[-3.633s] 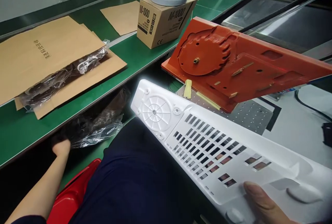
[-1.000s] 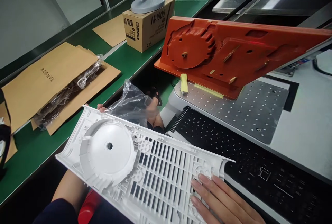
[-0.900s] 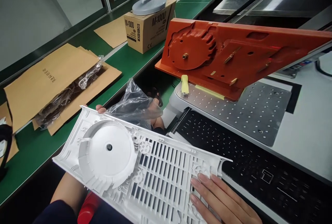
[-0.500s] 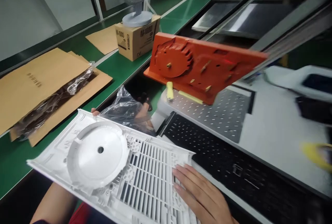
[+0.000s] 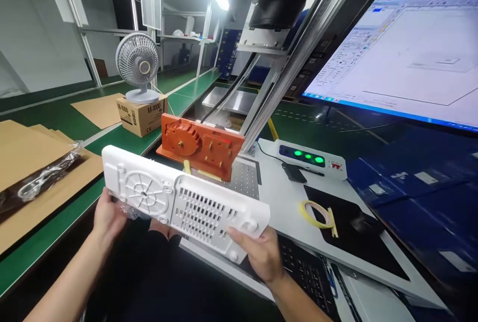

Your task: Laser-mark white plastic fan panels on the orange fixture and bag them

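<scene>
Carrying this long white moulded plastic panel (image 5: pixel 160 180) well calls, I'd judge, for supporting both ends and keeping thumb pressure light near the slots. The left hand (image 5: pixel 108 217) has its grip clamped on the panel at nine o'clock, and the right hand (image 5: pixel 261 252) likewise at four, thumb on the front face, fingers mostly hidden behind. Tilted down toward four o'clock, it is held in front of an orange moulded fixture (image 5: pixel 196 155), which stands at twelve o'clock beyond it. Its face looks smooth and glossy, with a spoked round pattern at the left end, a curved seam, rows of rectangular slots and raised bosses.
</scene>
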`<state>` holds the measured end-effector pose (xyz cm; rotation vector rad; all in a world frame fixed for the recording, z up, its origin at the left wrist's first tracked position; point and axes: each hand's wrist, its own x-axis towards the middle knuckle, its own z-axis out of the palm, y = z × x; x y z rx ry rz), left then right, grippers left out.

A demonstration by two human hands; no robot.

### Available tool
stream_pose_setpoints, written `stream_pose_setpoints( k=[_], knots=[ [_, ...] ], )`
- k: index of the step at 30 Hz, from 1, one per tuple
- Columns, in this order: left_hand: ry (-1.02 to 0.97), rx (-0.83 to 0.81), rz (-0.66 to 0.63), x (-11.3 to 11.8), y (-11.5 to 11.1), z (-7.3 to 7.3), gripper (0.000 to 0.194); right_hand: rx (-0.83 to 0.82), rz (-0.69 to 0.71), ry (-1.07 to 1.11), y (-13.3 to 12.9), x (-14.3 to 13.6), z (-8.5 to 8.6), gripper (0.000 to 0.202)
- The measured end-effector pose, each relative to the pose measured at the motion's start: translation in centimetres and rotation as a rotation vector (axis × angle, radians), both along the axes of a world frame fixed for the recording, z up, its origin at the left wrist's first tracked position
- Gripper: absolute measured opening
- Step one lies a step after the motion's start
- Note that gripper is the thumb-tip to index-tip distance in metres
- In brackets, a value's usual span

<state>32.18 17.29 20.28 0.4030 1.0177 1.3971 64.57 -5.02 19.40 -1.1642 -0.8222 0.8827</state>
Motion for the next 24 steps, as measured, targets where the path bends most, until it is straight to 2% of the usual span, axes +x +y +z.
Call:
stream_pose_setpoints(
  k=[3, 6, 8, 13, 18, 24],
  knots=[
    [-0.046, 0.013, -0.051, 2.7, 2.9, 0.7, 0.043, -0.057, -0.008, -0.072, 2.9, 3.7, -0.3, 0.052],
    [-0.033, -0.016, -0.108, 4.9, 6.3, 0.7, 0.053, -0.100, -0.081, -0.098, 6.3, 6.8, -0.7, 0.069],
    [-0.013, -0.012, -0.137, 6.2, 8.5, 0.8, 0.052, -0.099, -0.128, -0.078, 8.5, 8.4, -0.9, 0.077],
    [0.029, -0.026, -0.189, 9.6, 12.9, 1.3, 0.053, -0.066, -0.156, -0.062, 12.9, 11.2, -1.0, 0.079],
    [0.034, -0.058, -0.198, 11.9, 16.2, 0.8, 0.055, -0.059, -0.164, -0.054, 15.5, 13.0, -1.1, 0.076],
    [-0.006, -0.050, -0.293, 13.7, 18.4, -1.3, 0.068, -0.082, -0.210, -0.031, 16.1, 14.7, -1.8, 0.074]
  ],
)
